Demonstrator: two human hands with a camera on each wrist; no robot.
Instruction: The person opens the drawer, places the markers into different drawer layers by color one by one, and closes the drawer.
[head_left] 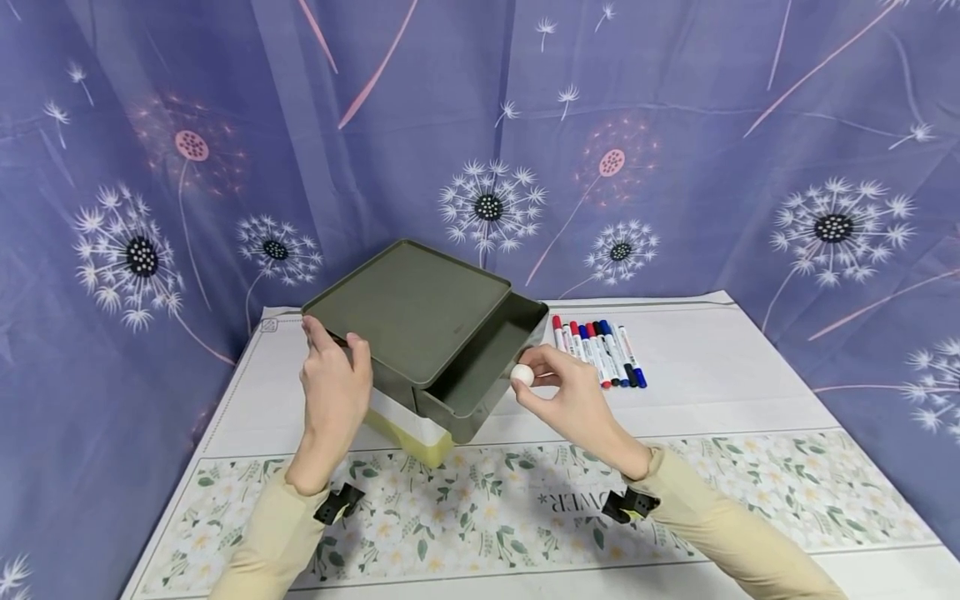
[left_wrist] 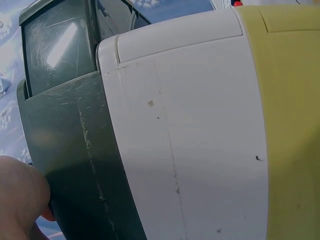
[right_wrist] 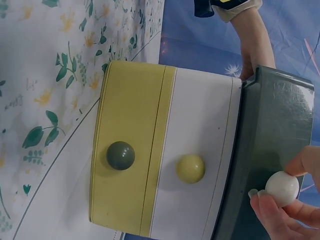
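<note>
A small drawer box in dark green, white and yellow tiers stands on the table. Its green top drawer is pulled out toward the right, and no contents show in the visible part. My right hand pinches the round white knob on that drawer's front between thumb and fingers. At the opposite side, my left hand grips the upper edge of the box by its green tier. Lower down, the white drawer bears a yellow knob and the yellow drawer a dark green knob; both look closed.
Several capped markers in red, blue and black lie side by side behind my right hand. A white table cover with a flowered band runs beneath everything. Purple dandelion-print cloth hangs around the back and sides.
</note>
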